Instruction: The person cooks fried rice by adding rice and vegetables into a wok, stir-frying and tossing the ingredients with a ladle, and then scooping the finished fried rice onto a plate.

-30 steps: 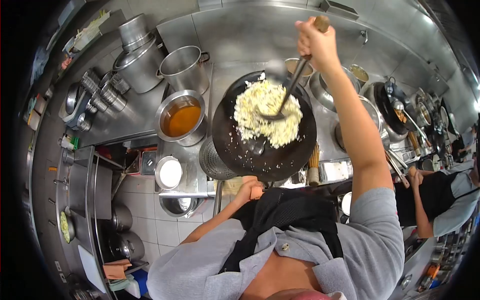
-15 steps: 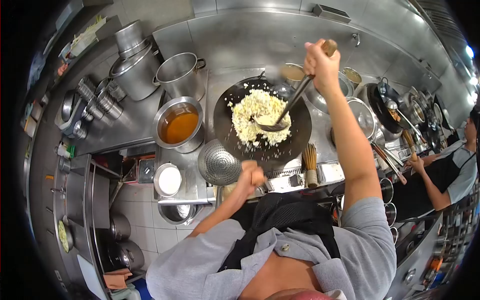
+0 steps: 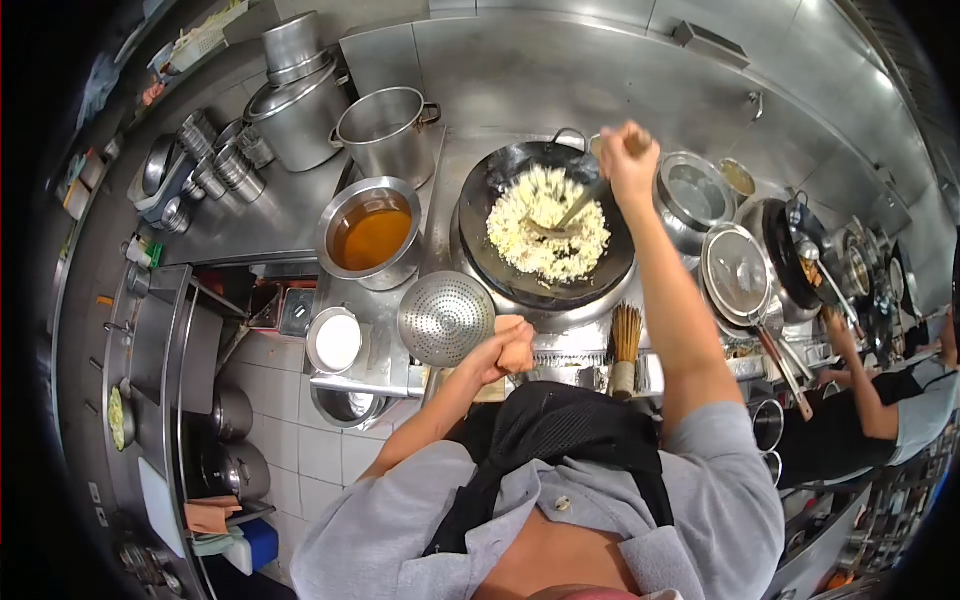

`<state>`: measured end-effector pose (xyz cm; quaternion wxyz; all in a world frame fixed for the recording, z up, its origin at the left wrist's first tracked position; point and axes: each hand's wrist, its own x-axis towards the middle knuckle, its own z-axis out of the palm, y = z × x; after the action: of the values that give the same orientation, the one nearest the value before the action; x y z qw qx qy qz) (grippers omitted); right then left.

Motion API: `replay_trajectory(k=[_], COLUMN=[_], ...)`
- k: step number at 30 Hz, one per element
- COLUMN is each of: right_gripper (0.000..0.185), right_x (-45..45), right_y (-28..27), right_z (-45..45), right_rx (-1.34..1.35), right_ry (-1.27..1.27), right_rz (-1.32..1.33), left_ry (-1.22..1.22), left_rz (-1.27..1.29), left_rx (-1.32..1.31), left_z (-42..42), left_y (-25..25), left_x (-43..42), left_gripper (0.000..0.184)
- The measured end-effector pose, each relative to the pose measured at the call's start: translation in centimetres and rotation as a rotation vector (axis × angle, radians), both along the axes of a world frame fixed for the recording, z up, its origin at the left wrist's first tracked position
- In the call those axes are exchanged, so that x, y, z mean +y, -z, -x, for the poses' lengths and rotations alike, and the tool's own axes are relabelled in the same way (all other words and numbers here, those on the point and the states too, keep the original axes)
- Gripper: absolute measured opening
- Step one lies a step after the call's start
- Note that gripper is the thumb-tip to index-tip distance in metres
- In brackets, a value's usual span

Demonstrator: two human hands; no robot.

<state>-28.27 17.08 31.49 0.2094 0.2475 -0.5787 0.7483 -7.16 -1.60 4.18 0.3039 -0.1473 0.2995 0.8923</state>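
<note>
My right hand is closed round the wooden end of a long ladle. The ladle's bowl sits in pale yellow-white fried rice, some of it blurred in motion. The rice lies in a large black wok with a loop handle on its far rim. At the wok's near side my left hand is closed, seemingly round the near handle with a peach-coloured cloth; the handle itself is hidden. Just left of that hand lies a round perforated strainer.
A pot of amber liquid, a white-filled bowl and a tall stockpot stand left. To the right are a bamboo brush, a mesh strainer and a second wok. A co-worker's arm reaches in there.
The view has shifted. The wok now tilts differently, its far loop handle showing clearly. My right hand and the ladle have come lower, and rice has been tossed about.
</note>
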Motion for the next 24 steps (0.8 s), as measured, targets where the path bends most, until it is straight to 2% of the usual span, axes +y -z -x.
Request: replay_trajectory(k=[3, 5, 6, 7, 9, 10, 12, 14, 15, 16, 17, 18, 20, 22, 24], right_gripper=[0.033, 0.034, 0.034, 0.034, 0.032, 0.032, 0.032, 0.032, 0.030, 0.030, 0.030, 0.030, 0.032, 0.028, 0.016], right_x=[-0.5, -1.3, -2.5, -3.9, -4.9, -3.8, -1.7, 1.3, 2.2, 2.5, 2.5, 2.6, 3.8, 5.7, 6.4], right_y=[-6.0, -9.6, -8.7, -7.2, 1.1, 2.1, 1.7, -2.0, -3.8, -5.7, -5.2, -4.3, 4.3, 9.7, 14.2], right_z=[-1.7, -4.8, -5.5, -5.9, -1.4, -0.5, 1.6, -0.6, -2.2, -4.8, -6.4, -7.8, -7.7, -11.3, -17.2], right_rx=[-0.043, 0.007, 0.002, 0.083, 0.126, 0.115, 0.051, -0.057, -0.062, -0.054, -0.018, 0.013, 0.032, 0.136, 0.089], right_ry=[-0.080, -0.250, -0.254, -0.128, -0.031, 0.041, -0.013, -0.050, -0.079, -0.093, -0.018, 0.060, 0.051, 0.141, 0.226], right_rz=[0.038, -0.013, -0.016, -0.075, -0.244, -0.238, -0.026, -0.005, 0.013, 0.003, -0.024, -0.049, -0.126, -0.350, -0.449], left_ry=[0.006, -0.062, -0.133, -0.172, -0.168, -0.154, -0.154, -0.180, -0.205, -0.207, -0.190, -0.170, -0.141, -0.109, -0.073], left_rz=[-0.103, -0.138, -0.164, -0.176, -0.125, -0.072, -0.041, -0.024, -0.016, -0.025, -0.037, -0.046, -0.102, -0.015, -0.119], left_rx=[-0.032, -0.035, -0.036, -0.044, -0.009, 0.004, 0.011, 0.036, -0.025, -0.020, -0.058, -0.102, -0.148, -0.130, -0.083], left_z=[-2.5, -3.1, -3.5, -3.6, -2.6, -3.3, -3.5, -4.0, -4.1, -4.0, -3.8, -3.8, -3.3, -2.3, -0.8], left_y=[2.7, 3.2, 3.4, 3.2, 3.5, 3.9, 2.9, 1.6, 1.0, 1.7, 3.1, 4.1, 3.8, 2.3, 2.6], left_x=[-2.5, -3.4, -3.8, -3.9, -4.3, -4.7, -4.7, -4.9, -4.6, -4.5, -4.5, -4.5, -3.9, -3.5, -3.7], left_gripper=[0.030, 0.030, 0.031, 0.031, 0.031, 0.032, 0.033, 0.039, 0.037, 0.037, 0.034, 0.032, 0.028, 0.027, 0.027])
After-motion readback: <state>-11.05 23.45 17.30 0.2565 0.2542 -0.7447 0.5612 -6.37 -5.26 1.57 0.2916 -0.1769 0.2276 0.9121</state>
